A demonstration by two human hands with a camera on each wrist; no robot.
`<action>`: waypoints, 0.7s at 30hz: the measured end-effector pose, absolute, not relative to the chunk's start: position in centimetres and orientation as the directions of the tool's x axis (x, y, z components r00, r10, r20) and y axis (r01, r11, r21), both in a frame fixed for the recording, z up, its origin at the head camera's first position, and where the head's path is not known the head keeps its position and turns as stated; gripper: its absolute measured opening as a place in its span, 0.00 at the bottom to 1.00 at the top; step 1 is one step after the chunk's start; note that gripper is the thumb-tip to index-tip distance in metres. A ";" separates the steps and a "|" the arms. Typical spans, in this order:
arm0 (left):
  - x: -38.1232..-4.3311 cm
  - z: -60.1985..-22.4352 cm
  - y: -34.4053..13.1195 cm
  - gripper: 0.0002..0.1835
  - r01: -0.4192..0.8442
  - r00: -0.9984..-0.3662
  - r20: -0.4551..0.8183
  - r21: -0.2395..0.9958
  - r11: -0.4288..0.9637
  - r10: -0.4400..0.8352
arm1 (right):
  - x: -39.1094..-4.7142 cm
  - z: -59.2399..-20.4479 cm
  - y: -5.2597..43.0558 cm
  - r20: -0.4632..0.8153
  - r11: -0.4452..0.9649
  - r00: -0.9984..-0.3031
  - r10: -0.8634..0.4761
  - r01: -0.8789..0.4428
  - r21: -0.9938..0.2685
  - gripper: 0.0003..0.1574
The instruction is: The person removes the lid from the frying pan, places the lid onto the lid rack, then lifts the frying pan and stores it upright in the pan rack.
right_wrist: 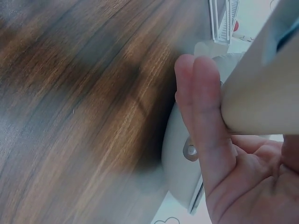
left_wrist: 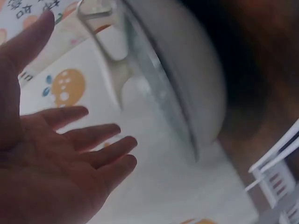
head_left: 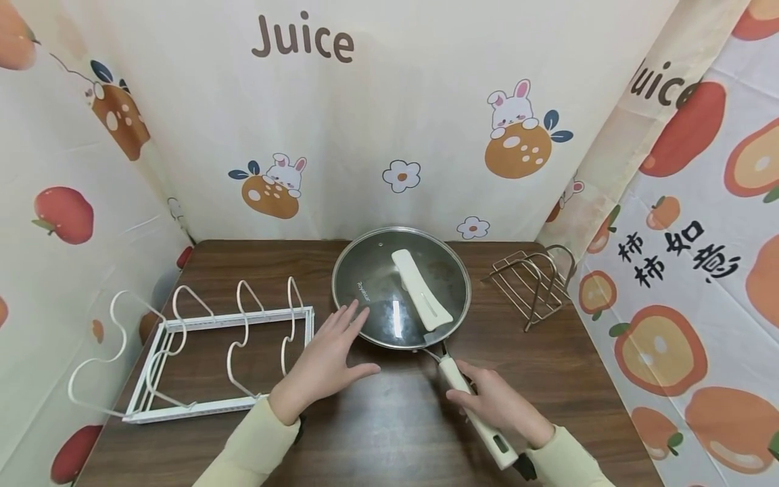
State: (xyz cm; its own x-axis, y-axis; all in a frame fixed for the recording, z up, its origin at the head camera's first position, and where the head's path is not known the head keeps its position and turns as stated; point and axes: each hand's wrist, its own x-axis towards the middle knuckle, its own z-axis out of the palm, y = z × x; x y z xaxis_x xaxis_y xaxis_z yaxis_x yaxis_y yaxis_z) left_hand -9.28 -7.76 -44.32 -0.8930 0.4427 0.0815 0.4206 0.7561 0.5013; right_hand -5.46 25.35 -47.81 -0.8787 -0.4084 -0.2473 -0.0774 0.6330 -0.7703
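A frying pan with a pale body and cream handle is near the back middle of the wooden table. On it sits a glass lid with a long cream lid handle. My right hand holds the pan handle, thumb over the top; in the right wrist view its fingers lie along the handle's side. At the lid's near-left edge, my left hand is spread with fingers straight and holds nothing; in the left wrist view its palm faces the pan, apart from it.
A white rack with several curved wire dividers stands on the left of the table. At the back right is a small metal wire rack. Fruit-printed curtains enclose the back and both sides.
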 end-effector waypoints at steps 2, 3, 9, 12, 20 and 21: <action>-9.5 -45.1 -7.5 0.54 0.397 -0.900 0.060 0.520 0.756 0.432 | -5.5 -47.8 25.3 -0.250 0.630 -0.879 -0.406 -0.071 -0.773 0.45; -9.6 -45.5 -7.4 0.54 0.386 -0.903 0.051 0.530 0.755 0.426 | -5.5 -47.8 25.3 -0.250 0.629 -0.880 -0.405 -0.070 -0.774 0.45; -10.1 -47.0 -7.3 0.54 0.326 -0.927 0.034 0.567 0.756 0.374 | -5.5 -48.0 25.2 -0.258 0.627 -0.882 -0.394 -0.053 -0.777 0.45; -10.2 -47.7 -7.4 0.54 0.282 -0.941 0.017 0.591 0.756 0.338 | -5.4 -48.0 25.1 -0.257 0.620 -0.883 -0.393 -0.049 -0.783 0.45; -10.7 -48.9 -7.0 0.60 0.110 -0.975 -0.063 0.693 0.712 0.212 | -5.1 -48.2 23.8 -0.258 0.600 -0.889 -0.377 -0.022 -0.800 0.47; -10.8 -49.1 -6.9 0.61 0.093 -0.976 -0.074 0.702 0.706 0.202 | -5.0 -48.2 23.6 -0.259 0.597 -0.891 -0.372 -0.016 -0.802 0.49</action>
State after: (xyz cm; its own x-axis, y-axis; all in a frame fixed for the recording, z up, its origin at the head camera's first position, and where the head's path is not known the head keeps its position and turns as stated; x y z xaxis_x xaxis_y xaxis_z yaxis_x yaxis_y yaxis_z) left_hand -10.82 -6.92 -49.07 -0.9765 0.2024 -0.0740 0.0931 0.7058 0.7023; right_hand -5.02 23.65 -48.23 -0.8912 -0.3722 -0.2594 -0.0158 0.5969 -0.8022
